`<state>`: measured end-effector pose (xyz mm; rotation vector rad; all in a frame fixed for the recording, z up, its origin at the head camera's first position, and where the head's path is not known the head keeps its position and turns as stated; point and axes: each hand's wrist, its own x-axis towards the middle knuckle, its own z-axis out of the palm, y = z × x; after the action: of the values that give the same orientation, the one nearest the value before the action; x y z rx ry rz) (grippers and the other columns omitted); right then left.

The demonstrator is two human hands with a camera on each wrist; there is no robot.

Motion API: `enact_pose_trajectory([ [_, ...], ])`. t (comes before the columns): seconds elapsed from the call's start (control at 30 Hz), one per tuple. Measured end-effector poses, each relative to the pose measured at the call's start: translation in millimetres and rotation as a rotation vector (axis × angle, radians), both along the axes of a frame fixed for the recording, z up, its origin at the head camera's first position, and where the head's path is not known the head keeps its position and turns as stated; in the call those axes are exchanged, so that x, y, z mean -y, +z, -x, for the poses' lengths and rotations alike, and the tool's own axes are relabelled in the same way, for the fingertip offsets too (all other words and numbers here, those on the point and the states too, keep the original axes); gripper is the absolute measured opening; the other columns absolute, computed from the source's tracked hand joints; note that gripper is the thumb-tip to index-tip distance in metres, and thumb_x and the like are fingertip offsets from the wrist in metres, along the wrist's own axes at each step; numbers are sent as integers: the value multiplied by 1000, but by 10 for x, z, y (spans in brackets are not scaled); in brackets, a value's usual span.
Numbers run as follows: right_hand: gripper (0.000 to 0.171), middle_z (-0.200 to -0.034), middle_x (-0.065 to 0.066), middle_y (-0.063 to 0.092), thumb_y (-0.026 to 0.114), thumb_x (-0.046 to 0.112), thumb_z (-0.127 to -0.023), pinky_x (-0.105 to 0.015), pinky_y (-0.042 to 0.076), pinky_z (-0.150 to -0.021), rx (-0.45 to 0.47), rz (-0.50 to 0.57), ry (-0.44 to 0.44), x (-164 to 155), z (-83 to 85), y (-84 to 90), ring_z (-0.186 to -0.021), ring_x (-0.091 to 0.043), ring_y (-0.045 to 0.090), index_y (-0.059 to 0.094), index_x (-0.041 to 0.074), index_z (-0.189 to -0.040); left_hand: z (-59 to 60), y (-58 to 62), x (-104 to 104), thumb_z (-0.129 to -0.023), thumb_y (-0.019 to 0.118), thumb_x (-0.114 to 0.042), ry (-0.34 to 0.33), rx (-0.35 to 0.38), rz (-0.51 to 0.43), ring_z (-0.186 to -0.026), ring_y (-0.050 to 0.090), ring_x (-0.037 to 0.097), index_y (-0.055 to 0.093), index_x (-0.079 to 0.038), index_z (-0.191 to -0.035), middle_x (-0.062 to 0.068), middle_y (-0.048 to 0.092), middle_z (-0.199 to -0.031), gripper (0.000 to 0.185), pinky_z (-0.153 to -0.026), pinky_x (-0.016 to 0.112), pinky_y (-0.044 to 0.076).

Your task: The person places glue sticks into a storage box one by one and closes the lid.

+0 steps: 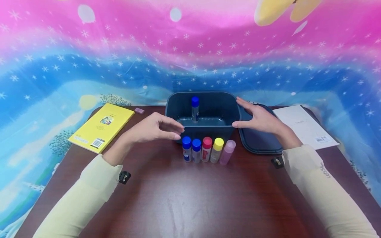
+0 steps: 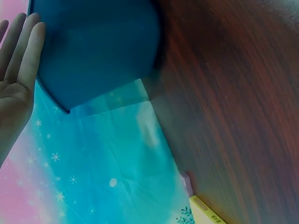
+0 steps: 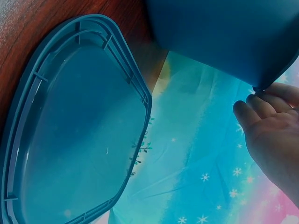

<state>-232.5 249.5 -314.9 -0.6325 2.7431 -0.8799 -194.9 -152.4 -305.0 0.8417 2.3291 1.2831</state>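
Bin (image 1: 205, 130), dark blue, sits at the worktop's (image 1: 190, 198) far edge between both hands. Right hand (image 1: 262, 119) touches its right rim, fingers straight; left hand (image 1: 154, 127) hovers just beside its left wall, relaxed, holding nothing.

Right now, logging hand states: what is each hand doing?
Left hand: open, holding nothing, beside the bin.
Right hand: open, fingers touching the bin's rim.

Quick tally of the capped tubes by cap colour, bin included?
Blue caps: 3, one standing in the bin, two in the row
Red cap: 1
Yellow cap: 1
Pink tube: 1
Total: 6
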Motion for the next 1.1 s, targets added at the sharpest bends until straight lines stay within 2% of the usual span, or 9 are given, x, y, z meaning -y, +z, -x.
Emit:
enact_pose_trajectory([
  [0.17, 95, -169, -9, 13, 73, 44, -93, -70, 26, -112, -1, 5, -1, -4, -3, -5, -152, -39, 18, 16, 19, -164, -35, -109, -38, -88, 83, -26, -28, 89, -13, -104, 72, 17, 72, -8, -126, 2, 74, -117, 43, -88, 35, 58],
  [0.27, 95, -169, -9, 13, 73, 44, -92, -70, 26, -112, -1, 6, 1, 0, -2, 0, -151, -40, 19, 16, 19, -164, -43, -164, -56, -88, 83, -26, -25, 109, -12, -106, 71, 17, 71, -8, -129, 3, 72, -120, 46, -89, 35, 58],
  [0.67, 94, -170, -6, 12, 72, 43, -94, -68, 27, -113, 7, 18, -1, -18, 0, -7, -150, -41, 24, 15, 20, -164, -20, -263, -179, -87, 83, -31, -22, 94, -5, -113, 67, 19, 71, -14, -128, 0, 71, -123, 45, -91, 36, 58],
  [1.1, 95, -169, -8, 12, 72, 44, -93, -68, 28, -113, 7, -1, -5, 8, 2, 2, -152, -39, 18, 15, 18, -164, -28, -296, -212, -87, 83, -26, -15, 55, 11, -109, 68, 19, 74, -15, -120, -2, 73, -111, 36, -87, 34, 59],
])
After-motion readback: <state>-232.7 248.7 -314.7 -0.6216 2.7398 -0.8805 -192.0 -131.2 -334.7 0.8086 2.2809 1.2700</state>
